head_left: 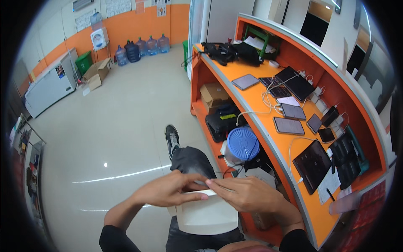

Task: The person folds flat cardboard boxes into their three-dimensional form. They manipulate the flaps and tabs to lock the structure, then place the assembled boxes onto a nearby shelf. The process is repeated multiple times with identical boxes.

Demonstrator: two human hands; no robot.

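A white box-like container (208,216), with smooth sides and a slightly curved lower edge, rests over my lap. My left hand (170,189) grips its upper left edge, the thumb lying along the near face and the fingers bent over behind. From the other side my right hand (247,194) presses its fingers together on the top edge, and the fingertips of both hands meet there. What lies behind that edge is hidden by my hands. Under the container are my dark trousers (193,161).
To my right runs an orange counter (273,145) bearing phones, tablets (312,166), chargers and cables. Its lower shelf holds a blue-lidded tub (242,144), a black case (222,124) and a cardboard box (214,95). Water bottles (142,47) and a chest freezer (51,86) line the far wall.
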